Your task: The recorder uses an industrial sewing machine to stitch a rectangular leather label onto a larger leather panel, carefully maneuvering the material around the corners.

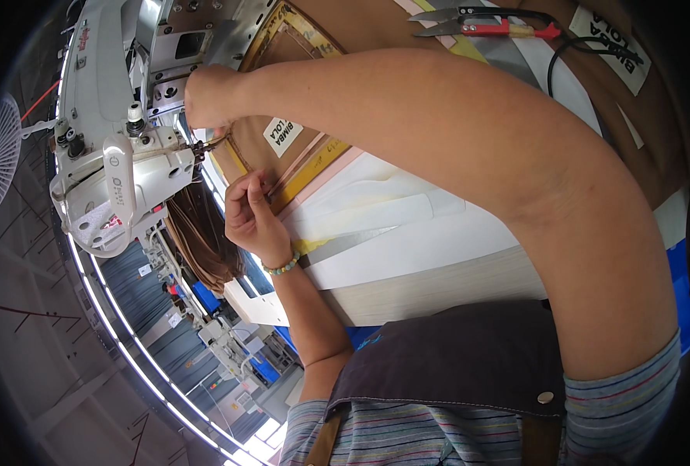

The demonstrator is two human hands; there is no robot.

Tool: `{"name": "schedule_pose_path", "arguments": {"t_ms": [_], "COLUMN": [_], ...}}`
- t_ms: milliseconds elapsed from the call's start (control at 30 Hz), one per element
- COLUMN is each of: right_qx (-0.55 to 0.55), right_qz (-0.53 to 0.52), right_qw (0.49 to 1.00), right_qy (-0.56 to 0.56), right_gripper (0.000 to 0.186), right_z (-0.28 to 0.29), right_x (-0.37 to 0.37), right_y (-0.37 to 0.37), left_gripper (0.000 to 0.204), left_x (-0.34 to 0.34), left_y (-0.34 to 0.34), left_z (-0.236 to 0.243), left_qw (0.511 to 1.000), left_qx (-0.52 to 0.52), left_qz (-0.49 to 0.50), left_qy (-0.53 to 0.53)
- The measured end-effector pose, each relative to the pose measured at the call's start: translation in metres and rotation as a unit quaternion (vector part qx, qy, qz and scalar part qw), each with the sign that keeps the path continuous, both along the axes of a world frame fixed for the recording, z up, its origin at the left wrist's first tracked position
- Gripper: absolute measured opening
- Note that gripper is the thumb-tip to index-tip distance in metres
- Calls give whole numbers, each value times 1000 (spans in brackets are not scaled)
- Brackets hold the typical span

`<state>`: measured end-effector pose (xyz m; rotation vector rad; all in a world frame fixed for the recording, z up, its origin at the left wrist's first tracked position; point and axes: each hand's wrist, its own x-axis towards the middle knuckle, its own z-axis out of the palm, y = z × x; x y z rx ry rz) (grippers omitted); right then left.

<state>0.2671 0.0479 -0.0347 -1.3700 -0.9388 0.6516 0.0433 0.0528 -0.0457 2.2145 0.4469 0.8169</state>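
Note:
My right arm reaches across from the right, and my right hand (211, 97) is bent closed beside the needle area of a white sewing machine (159, 175). Its fingertips are mostly hidden behind the hand. Lower down, my left hand (253, 217), with a beaded bracelet (284, 266) at the wrist, has its fingers curled in at the edge of a yellow-bordered template (306, 172). Whatever those fingers hold, if anything, does not show. Brown material with a white printed label (283, 137) lies within the template, partly under the machine head.
Thread snips (508, 28) with a red handle lie at the upper right, by a black cord (554, 66). White sheets (376, 210) cover part of the table (430, 287). A bundle of brown strips (201, 237) hangs below the machine head. A white fan (0, 159) stands far left.

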Motion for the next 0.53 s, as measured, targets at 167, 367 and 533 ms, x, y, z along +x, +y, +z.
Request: {"name": "schedule_pose_path", "arguments": {"t_ms": [167, 367, 533], "right_qx": [-19, 17, -74], "right_qz": [-41, -217, -31], "right_qw": [996, 974, 996], "right_qy": [-81, -65, -34], "right_gripper": [18, 20, 20], "right_z": [-7, -4, 27], "right_x": [-5, 1, 29], "right_y": [4, -2, -20], "left_gripper": [10, 8, 8], "left_x": [3, 4, 10], "left_y": [-4, -5, -14], "left_z": [1, 3, 1], "left_qw": [1000, 1000, 999], "left_qx": [4, -3, -39], "left_qz": [-7, -6, -16], "left_qy": [5, -6, -32]}}
